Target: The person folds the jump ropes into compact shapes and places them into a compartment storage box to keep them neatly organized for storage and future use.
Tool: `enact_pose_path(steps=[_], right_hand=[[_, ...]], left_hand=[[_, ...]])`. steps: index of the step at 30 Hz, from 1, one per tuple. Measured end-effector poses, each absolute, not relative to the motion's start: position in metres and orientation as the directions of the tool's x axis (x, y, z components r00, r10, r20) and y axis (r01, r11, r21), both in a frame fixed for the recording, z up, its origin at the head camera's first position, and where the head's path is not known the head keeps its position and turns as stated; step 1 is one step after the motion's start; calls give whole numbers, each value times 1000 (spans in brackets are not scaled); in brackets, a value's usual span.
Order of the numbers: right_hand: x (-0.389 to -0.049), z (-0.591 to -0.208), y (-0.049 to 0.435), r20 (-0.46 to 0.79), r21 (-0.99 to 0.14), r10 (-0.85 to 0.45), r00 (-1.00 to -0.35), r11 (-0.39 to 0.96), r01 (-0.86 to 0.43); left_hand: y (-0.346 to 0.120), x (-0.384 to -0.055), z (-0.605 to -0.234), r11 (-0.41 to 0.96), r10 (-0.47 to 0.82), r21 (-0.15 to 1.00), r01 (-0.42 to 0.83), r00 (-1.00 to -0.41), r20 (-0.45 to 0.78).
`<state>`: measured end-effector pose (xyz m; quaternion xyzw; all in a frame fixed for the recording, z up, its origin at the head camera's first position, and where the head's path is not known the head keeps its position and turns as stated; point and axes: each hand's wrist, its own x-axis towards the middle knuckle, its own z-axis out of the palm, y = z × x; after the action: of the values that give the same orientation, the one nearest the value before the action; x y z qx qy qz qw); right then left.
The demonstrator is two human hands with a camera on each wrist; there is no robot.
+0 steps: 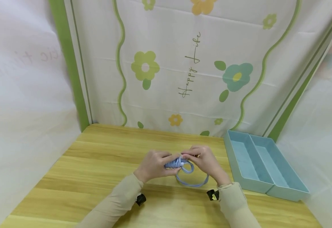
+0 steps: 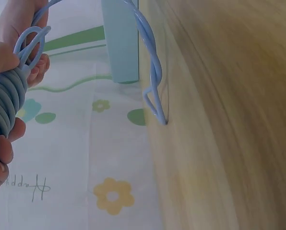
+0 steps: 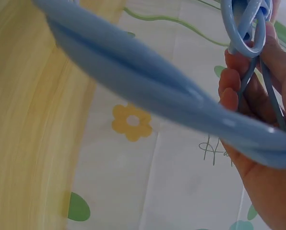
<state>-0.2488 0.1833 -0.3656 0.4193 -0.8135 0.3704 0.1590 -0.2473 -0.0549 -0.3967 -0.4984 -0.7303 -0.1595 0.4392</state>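
Note:
A light blue cord (image 1: 172, 163) is wound into a tight bundle of several turns, held over the table. My left hand (image 1: 153, 165) grips this bundle, its thumb on the near side and fingers along the far side. At the bundle's right end, my right hand (image 1: 205, 160) pinches part of the cord between thumb and fingers. A small loop sticks out there, and a longer doubled, twisted length (image 2: 150, 48) hangs in a curve below the hands. In the right wrist view, strands run past the right hand's fingers (image 3: 229, 79).
A light blue tray (image 1: 265, 188) with two long compartments stands on the right of the wooden table (image 1: 77, 177). Behind the table hangs a white curtain (image 1: 166, 95) printed with flowers; more curtain hangs on both sides. Black straps (image 1: 140, 199) show at both wrists.

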Motion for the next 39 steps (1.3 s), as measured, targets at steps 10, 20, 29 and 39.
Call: enact_pose_path(steps=[10,20,29,39], right_hand=[[-260,-374,192,496,-557,-626,-602,303,-773],[-263,-371,189,456,-628,-633,-626,269,-730],[-257,-357,187,398,-739,-671,-626,170,-652],[-262,-386,171,497,-621,-577,-649,286,-730]], left_hand=[[-53,-246,-398,437,585,-210,874,-99,805],[-53,-246,-400,413,570,-132,901,-143,809],[-49,-247,-396,269,422,104,957,-214,881],[-52,-252,-398,147,232,356,923,-381,895]])
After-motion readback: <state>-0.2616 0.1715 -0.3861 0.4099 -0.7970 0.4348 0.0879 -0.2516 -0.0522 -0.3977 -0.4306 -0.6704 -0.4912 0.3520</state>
